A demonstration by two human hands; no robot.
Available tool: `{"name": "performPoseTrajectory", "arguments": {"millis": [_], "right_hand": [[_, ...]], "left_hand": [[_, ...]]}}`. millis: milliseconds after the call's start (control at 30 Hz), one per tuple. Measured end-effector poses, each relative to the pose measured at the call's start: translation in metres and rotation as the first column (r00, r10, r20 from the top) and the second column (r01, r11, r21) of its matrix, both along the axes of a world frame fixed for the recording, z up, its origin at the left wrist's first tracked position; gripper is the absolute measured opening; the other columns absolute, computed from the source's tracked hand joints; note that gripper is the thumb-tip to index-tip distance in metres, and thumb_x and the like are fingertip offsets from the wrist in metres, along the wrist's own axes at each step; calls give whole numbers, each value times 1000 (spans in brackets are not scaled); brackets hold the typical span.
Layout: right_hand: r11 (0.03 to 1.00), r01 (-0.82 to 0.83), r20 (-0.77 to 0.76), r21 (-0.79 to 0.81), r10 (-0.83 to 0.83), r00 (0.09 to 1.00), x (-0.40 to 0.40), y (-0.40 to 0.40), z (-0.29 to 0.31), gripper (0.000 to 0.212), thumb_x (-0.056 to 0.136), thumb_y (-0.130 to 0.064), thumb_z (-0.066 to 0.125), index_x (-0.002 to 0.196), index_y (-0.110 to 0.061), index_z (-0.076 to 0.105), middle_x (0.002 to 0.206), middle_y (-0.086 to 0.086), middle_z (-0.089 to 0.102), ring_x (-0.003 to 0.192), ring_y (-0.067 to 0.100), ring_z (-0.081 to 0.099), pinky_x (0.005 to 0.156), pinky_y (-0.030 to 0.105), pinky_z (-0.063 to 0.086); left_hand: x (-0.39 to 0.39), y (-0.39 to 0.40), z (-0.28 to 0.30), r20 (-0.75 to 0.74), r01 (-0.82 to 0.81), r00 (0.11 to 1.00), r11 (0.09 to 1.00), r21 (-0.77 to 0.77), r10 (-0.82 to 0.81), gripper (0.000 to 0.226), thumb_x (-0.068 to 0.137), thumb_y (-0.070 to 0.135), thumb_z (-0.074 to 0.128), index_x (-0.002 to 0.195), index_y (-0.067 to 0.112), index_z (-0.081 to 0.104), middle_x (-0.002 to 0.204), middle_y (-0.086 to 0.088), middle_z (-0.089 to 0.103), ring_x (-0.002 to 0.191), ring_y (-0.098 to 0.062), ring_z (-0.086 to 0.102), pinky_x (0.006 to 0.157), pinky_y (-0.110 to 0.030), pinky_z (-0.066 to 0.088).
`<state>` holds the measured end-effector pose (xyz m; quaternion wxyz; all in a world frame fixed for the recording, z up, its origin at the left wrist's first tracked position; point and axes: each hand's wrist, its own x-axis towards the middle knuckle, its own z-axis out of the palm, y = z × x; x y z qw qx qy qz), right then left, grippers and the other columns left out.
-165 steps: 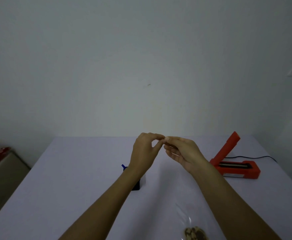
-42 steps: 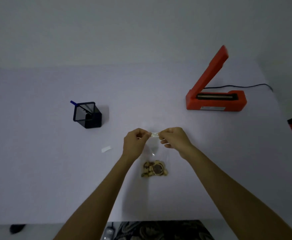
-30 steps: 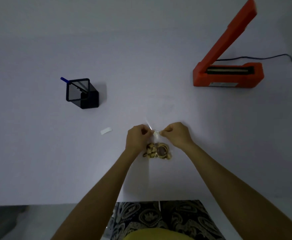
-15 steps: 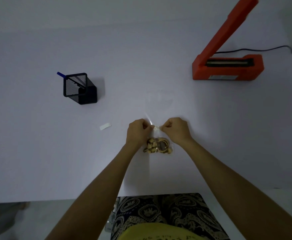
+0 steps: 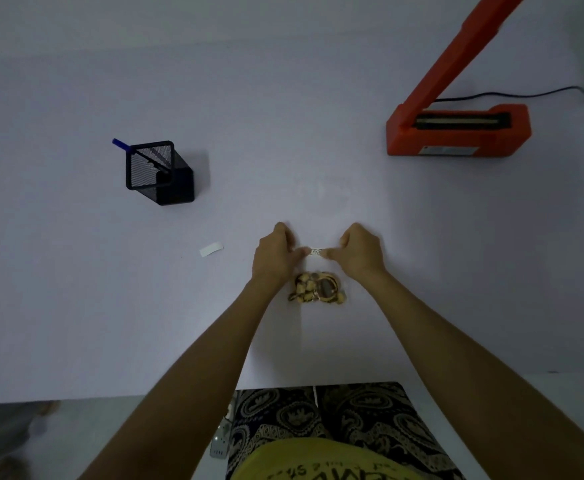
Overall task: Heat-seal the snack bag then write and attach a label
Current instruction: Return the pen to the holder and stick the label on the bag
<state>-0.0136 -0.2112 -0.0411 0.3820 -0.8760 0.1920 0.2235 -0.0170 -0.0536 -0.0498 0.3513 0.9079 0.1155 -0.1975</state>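
A clear snack bag [image 5: 317, 289] with brown snacks lies flat on the white table, close to the front edge. A small white label [image 5: 316, 251] with writing sits across the bag's upper part. My left hand [image 5: 272, 255] holds the label's left end, and my right hand [image 5: 359, 252] holds its right end, thumbs pointing inward and pressing down. The orange heat sealer [image 5: 457, 131] stands at the back right with its arm raised.
A black mesh pen holder [image 5: 157, 172] with a blue-capped pen [image 5: 121, 145] stands at the left. A small white strip of paper [image 5: 211, 250] lies left of my hands. The sealer's black cord [image 5: 512, 95] runs off to the right. My patterned lap shows below the table edge.
My hands brought the label from mid-air down onto the bag and now hold it flat against it. The camera has tilted further down; the sealer and pen holder have not moved.
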Motion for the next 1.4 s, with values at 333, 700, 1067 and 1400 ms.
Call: {"name": "performPoseTrajectory", "arguments": {"millis": [333, 700, 1067, 1400], "right_hand": [[995, -75, 15, -61, 76, 997, 0, 9, -2, 40, 78, -39, 75, 83, -11, 47, 67, -4, 47, 57, 10, 44, 47, 24, 29], [996, -78, 51, -29, 80, 996, -2, -1, -8, 35, 78, -29, 77, 81, -12, 48, 69, -4, 49, 62, 13, 44, 51, 22, 32], [996, -91, 26, 8, 90, 996, -4, -4, -5, 20, 86, -18, 69, 84, -11, 51, 83, 4, 57, 76, 19, 51, 67, 27, 39], [985, 166, 110, 48, -171, 979, -15, -23, 9, 18, 83, -22, 69, 92, -15, 55, 84, 1, 63, 76, 23, 65, 65, 27, 49]], "left_hand": [[5, 3, -2, -18, 85, 996, 996, 10, -85, 30, 84, 42, 67, 78, 14, 58, 65, 7, 54, 61, -7, 50, 51, -18, 33], [5, 6, -5, 2, 101, 995, 995, -22, -101, 21, 84, 28, 70, 90, 11, 58, 78, 0, 60, 70, -14, 53, 54, -16, 37], [1, 7, -3, 5, 78, 997, 995, -69, -78, 13, 88, 19, 65, 91, 11, 56, 78, 0, 57, 72, -16, 53, 58, -21, 40], [-16, 19, 6, 111, -236, 962, 964, -124, 250, 21, 87, 34, 63, 90, 13, 59, 77, 4, 62, 72, -10, 57, 63, -19, 43]]}}
